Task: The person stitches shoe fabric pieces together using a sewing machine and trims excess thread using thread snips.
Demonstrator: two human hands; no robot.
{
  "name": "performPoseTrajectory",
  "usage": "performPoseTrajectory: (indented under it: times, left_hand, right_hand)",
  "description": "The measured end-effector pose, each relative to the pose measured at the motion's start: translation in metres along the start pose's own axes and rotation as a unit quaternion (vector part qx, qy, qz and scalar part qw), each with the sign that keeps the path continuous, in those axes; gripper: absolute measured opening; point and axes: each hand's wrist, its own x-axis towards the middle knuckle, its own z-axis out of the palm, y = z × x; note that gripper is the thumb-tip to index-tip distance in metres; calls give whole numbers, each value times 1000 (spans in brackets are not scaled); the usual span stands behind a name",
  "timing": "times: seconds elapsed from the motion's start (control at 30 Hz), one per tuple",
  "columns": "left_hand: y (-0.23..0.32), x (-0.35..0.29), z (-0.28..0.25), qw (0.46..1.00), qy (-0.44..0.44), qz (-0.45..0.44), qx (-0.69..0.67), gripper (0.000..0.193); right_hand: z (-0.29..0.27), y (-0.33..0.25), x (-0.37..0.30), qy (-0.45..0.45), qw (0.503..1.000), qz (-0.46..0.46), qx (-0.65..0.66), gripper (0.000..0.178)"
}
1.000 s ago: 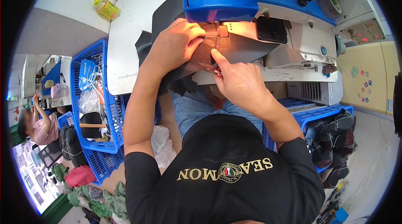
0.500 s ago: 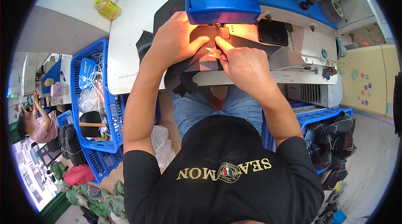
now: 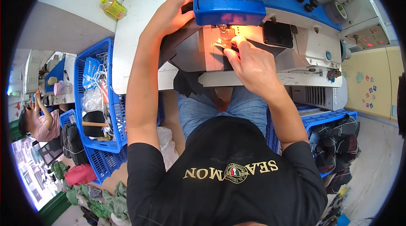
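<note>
Left hand [image 3: 172, 14] is now farther up beside the blue machine head [image 3: 228, 9], off the spot near the needle; more of the cloth [image 3: 187, 52] shows. Its fingers half curl over the far edge; can't tell if they pinch. Right hand [image 3: 252, 60] is curled round small snips [image 3: 220, 43], blades just in front of the presser foot [image 3: 223, 27]. To do this well, I'd keep the layers flat, steer from the far edge, and keep blade tips off the weave. Cloth lies on the worktop [image 3: 127, 40] under the head: dark grey, lit orange at the foot, fine lengthwise ribs, near edge hanging ragged.
</note>
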Motion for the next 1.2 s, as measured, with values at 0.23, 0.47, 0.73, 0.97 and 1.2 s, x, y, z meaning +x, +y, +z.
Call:
performPoseTrajectory:
  times: [0.23,0.47,0.73,0.97,1.2]
  left_hand:
    - [11,-38,3,995,69,26,73,26]
    - [12,-45,4,994,88,11,59,25]
    - [-17,-89,-23,989,138,-17,47,23]
    - [-114,-155,31,965,148,-93,196,32]
    - [-29,-137,67,971,150,-165,-83,30]
  right_hand:
    - [16,0,15,47,997,13,-52,26]
    - [26,-4,25,77,993,4,-86,21]
    - [22,7,14,78,996,-13,-46,20]
    - [17,3,2,106,992,-37,52,25]
    - [-2,-6,-35,-66,960,-88,258,22]
